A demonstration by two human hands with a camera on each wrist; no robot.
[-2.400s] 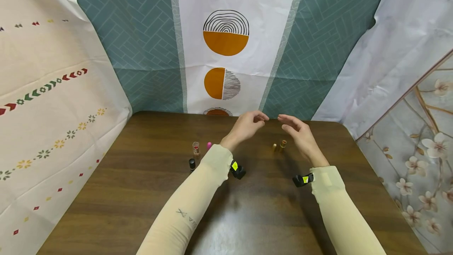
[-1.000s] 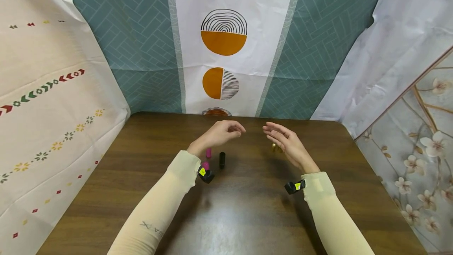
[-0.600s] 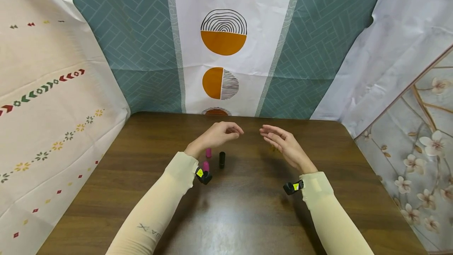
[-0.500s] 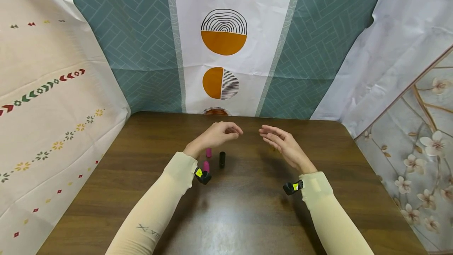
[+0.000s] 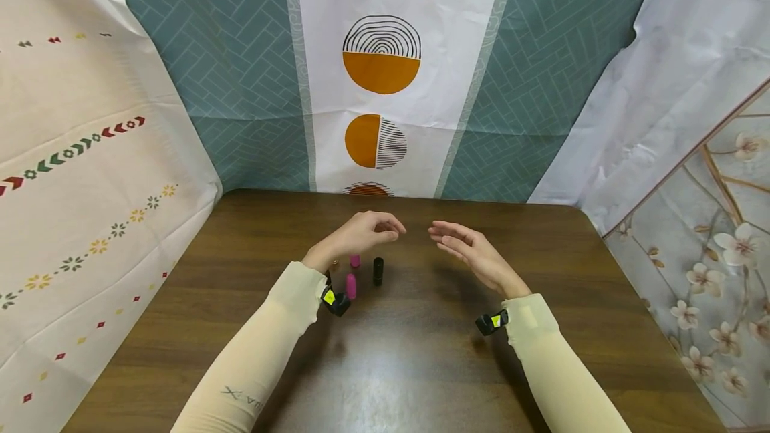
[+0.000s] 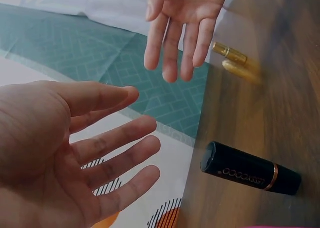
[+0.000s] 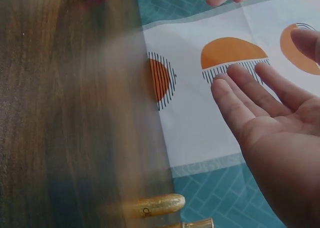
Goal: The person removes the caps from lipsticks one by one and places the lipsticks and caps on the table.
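Observation:
My left hand hovers above the table with relaxed, slightly bent fingers and holds nothing. Opposite it, my right hand is raised with its fingers nearly straight, also holding nothing. Below the left hand stands a black lipstick tube, showing a gold ring in the left wrist view. Beside it are a pink tube and another pink piece, partly covered by the hand. A gold tube and a rounded gold piece stand near the right hand; that hand hides them in the head view.
A brown wooden table lies under both hands. Patterned cloth hangs behind its far edge, with more cloth at both sides. A small gold bit shows beside the left wrist.
Both hands have moved left and slightly nearer. The black tube and pink pieces have come into view; the clear-capped lipstick and gold pieces are now mostly hidden in the head view.

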